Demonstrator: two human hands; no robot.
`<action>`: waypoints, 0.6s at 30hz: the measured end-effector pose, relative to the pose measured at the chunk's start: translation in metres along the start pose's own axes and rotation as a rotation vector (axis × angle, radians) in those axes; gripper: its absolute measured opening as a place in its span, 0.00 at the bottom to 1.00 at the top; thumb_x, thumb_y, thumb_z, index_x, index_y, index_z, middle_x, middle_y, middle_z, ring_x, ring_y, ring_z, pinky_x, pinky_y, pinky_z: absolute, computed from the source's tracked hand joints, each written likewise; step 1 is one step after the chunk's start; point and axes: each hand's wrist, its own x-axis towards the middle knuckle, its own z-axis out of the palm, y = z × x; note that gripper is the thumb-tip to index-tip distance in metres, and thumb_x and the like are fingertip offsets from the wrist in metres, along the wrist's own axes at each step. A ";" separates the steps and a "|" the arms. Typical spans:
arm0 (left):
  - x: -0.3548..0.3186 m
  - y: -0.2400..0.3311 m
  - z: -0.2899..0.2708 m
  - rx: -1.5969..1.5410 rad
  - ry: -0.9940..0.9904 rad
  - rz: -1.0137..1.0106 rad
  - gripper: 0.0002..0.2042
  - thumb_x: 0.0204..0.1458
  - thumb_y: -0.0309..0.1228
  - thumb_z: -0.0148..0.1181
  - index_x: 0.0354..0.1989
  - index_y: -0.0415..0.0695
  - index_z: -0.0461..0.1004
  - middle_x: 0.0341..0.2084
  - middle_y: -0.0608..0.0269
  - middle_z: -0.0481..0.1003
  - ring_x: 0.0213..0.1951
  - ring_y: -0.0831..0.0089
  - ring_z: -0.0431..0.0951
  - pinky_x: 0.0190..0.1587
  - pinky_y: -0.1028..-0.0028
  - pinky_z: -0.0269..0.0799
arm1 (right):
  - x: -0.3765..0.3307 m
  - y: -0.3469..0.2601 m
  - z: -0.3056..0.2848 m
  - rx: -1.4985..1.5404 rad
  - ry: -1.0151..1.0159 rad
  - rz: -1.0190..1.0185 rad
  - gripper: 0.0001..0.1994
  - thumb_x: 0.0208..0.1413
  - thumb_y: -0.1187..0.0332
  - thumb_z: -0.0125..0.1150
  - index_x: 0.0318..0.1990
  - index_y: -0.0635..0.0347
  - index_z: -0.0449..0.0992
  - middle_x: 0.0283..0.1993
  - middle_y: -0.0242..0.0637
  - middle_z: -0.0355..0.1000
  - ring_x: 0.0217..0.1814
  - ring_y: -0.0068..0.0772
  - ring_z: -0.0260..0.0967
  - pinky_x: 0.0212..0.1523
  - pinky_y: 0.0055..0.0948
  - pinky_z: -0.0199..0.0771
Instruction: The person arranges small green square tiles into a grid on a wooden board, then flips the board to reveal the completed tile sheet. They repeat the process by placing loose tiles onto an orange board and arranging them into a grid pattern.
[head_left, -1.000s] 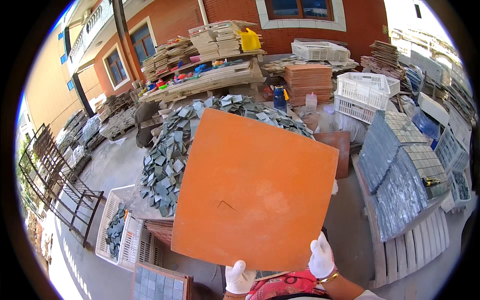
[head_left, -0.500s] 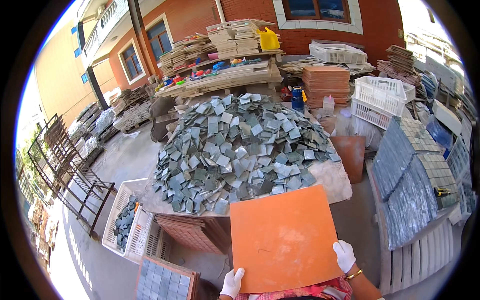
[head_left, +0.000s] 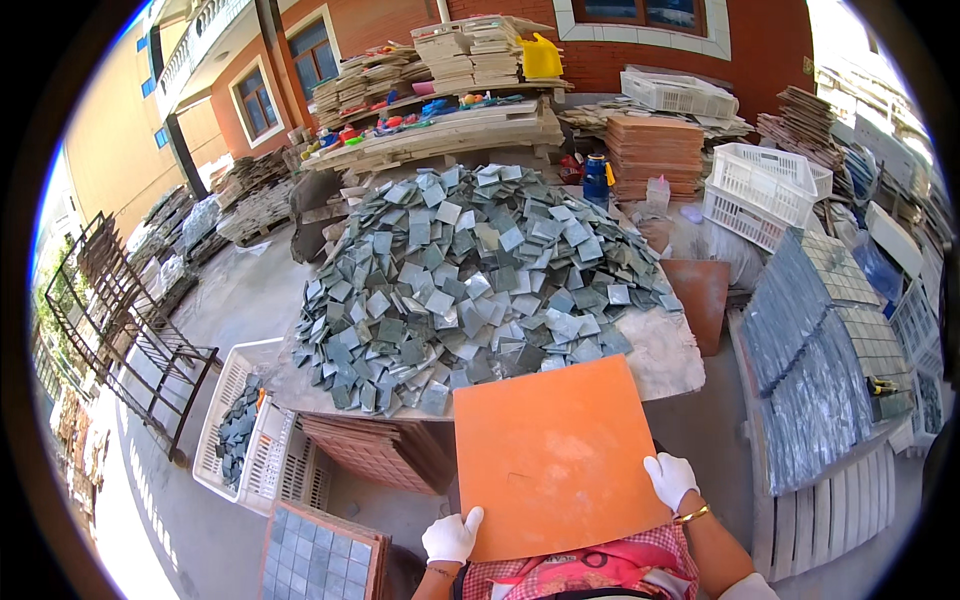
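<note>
Both gloved hands, the left hand [head_left: 452, 535] and right hand [head_left: 669, 478], are gripping an orange board [head_left: 555, 455] low in the frame, probably settling it flat before the tile pile [head_left: 470, 280] on the table [head_left: 665, 355].

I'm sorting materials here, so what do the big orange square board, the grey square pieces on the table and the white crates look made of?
The orange square board: probably rigid plastic or fibreboard, matte, flat, faintly scuffed. The heap of small grey square pieces: likely glass or ceramic mosaic tile, some glinting in sunlight. The white lattice crates: moulded plastic, by their gridded walls.
</note>
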 end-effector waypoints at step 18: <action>0.070 -0.004 0.004 -1.638 -0.639 -0.117 0.25 0.56 0.42 0.59 0.58 0.39 0.67 0.52 0.60 0.73 0.53 0.67 0.72 0.55 0.65 0.68 | 0.034 -0.005 0.009 1.428 -0.533 0.256 0.20 0.61 0.66 0.53 0.59 0.65 0.65 0.56 0.38 0.69 0.56 0.33 0.68 0.57 0.36 0.68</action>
